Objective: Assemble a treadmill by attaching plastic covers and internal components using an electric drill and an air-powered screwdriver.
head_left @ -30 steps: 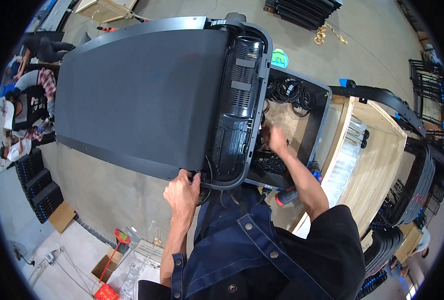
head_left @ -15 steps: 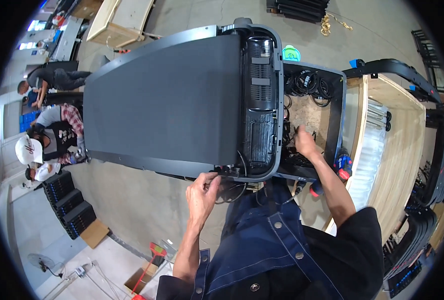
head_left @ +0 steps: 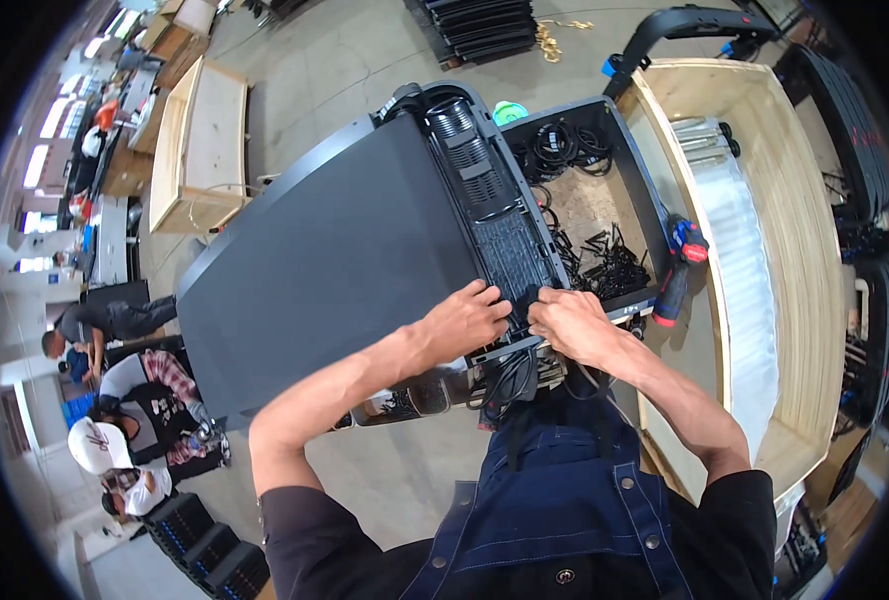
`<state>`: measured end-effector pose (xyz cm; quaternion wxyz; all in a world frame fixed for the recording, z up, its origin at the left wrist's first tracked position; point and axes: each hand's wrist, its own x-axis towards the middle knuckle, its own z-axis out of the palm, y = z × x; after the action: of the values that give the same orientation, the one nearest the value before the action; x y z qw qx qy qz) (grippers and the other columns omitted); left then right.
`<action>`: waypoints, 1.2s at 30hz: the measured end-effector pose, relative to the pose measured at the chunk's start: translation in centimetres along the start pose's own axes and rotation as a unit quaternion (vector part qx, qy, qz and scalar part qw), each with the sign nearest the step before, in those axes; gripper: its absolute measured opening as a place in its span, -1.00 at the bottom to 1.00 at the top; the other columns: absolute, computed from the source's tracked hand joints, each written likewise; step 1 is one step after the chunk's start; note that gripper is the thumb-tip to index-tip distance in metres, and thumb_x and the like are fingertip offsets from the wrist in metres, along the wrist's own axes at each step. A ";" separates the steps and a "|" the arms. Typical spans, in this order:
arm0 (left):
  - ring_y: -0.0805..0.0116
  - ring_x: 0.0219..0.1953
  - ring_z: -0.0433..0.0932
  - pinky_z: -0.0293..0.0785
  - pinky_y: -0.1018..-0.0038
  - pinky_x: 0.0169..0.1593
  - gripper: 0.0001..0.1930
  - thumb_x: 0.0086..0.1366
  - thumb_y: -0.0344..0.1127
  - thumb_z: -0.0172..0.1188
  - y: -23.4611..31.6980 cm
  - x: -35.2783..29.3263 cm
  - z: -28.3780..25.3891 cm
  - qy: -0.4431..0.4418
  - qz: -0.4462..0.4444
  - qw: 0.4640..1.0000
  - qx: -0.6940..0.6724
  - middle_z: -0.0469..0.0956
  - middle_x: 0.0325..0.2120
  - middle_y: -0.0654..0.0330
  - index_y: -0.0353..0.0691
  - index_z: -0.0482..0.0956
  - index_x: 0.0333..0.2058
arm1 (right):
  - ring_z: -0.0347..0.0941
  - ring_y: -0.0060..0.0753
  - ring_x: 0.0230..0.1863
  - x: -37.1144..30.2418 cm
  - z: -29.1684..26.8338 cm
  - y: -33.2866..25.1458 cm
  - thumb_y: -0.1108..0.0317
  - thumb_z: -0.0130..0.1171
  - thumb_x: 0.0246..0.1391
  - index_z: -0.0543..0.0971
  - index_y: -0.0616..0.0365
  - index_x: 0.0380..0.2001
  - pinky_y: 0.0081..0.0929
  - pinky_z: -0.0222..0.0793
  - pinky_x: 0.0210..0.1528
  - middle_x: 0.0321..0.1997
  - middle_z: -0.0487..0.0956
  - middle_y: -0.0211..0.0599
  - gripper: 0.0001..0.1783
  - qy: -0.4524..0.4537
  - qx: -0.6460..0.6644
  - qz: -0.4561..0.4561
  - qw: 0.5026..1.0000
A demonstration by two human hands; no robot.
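Observation:
A treadmill base (head_left: 335,250) with a flat dark deck lies in front of me. At its right end is the uncovered compartment (head_left: 510,245) with ribbed black parts. My left hand (head_left: 470,318) is at the near corner of that compartment, fingers curled down and pinched together. Opposite it, just to the right, my right hand (head_left: 573,322) bends its fingers over the frame edge, closed as well. Whatever small part sits between the fingertips is hidden. Black cables (head_left: 510,380) hang below the corner, close to my apron.
Beyond the frame stands a dark parts box (head_left: 655,190) with coiled cables (head_left: 557,148) and loose black screws (head_left: 613,262). A red-and-blue power drill (head_left: 683,245) hangs at its side. A wooden crate (head_left: 785,260) stands right; co-workers (head_left: 145,420) work at the left.
My right hand has come out of the parts box to the compartment's near corner. My left hand has moved in from the deck's near edge to meet it. The view has turned.

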<state>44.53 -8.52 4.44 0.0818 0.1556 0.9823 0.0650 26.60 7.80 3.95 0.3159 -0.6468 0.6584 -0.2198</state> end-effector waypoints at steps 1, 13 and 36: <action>0.30 -0.08 0.43 0.37 0.34 0.00 -0.94 0.12 -0.30 0.17 -0.6 0.4 0.2 -0.026 0.029 0.999 -0.013 0.43 -0.32 0.31 -0.11 0.53 -0.47 | 0.54 0.11 -0.30 0.2 0.4 -0.1 0.38 0.29 0.03 0.60 0.21 -0.44 -0.05 0.45 -0.29 -0.37 0.53 -0.08 -0.87 -0.013 -0.025 0.000 1.000; 0.23 -0.07 0.48 0.26 0.26 0.11 -0.66 -0.01 -0.22 0.40 -4.1 1.7 -0.5 -0.190 0.051 0.949 -0.247 0.61 -0.32 0.28 -0.02 0.65 -0.18 | 0.56 0.13 -0.17 1.6 2.6 -0.4 0.39 0.27 0.03 0.65 0.21 -0.35 0.01 0.44 -0.14 -0.26 0.59 -0.03 -0.86 -0.074 0.054 0.027 0.995; 0.20 -0.08 0.47 0.23 0.25 0.04 -0.74 0.19 -0.02 0.21 -3.3 2.9 -0.1 -0.273 -0.011 0.941 -0.199 0.62 -0.31 0.26 0.06 0.70 -0.22 | 0.55 -0.10 -0.21 -6.6 2.4 4.2 0.44 0.24 0.09 0.57 0.19 -0.11 -0.22 0.50 -0.14 -0.15 0.54 -0.17 -0.73 0.410 0.142 0.154 0.888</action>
<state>40.79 -10.73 3.66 0.3772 0.1368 0.8909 0.2129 25.04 14.94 0.14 0.1365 -0.3381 0.7821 -0.5053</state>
